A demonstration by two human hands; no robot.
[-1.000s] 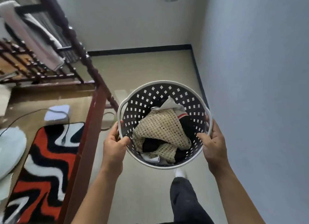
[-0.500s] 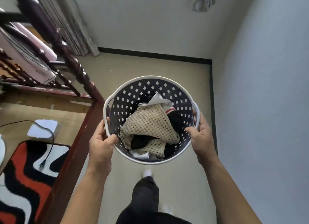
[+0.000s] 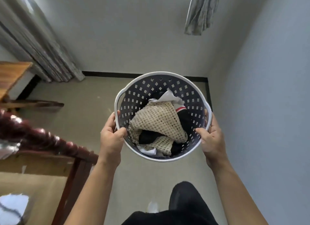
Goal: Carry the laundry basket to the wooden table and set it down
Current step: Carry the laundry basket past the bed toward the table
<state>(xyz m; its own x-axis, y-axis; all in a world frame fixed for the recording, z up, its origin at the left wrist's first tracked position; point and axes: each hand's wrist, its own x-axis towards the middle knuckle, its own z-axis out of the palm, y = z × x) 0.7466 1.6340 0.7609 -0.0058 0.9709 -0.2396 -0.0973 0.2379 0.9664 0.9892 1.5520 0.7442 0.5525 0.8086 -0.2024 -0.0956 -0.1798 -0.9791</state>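
Here, the items as they stand:

1. Basket (image 3: 192,155): round, white rim, dark perforated wall, held in the air over the floor (image 3: 83,107), at centre of view, just beside the right-hand wall.
2. Left hand (image 3: 111,138): at the basket's 8 o'clock rim; thumb hooked inside the wall, fingers wrapped outside below the rim. This grip is closed on the rim.
3. Right hand (image 3: 212,139): at the basket's 4 o'clock rim; thumb inside, fingers curled around the outside, the grip likewise clamped on the rim.
4. Contents: a beige open-knit cloth (image 3: 159,122) on top; black cloth (image 3: 147,136) showing beneath it; a white piece (image 3: 167,97) at 12 o'clock, with a red-striped edge at 2 o'clock.
5. Desk (image 3: 11,73): wooden, at 9 o'clock of the view, well apart from the basket, against the left wall below a grey curtain (image 3: 42,45).
6. Dark red turned-wood bed frame (image 3: 42,140): at 8 o'clock, blurred.
7. Second curtain (image 3: 199,13): hanging at 1 o'clock.
8. The person's dark trouser leg (image 3: 186,199) and a pale shoe: at 6 o'clock, below the basket.
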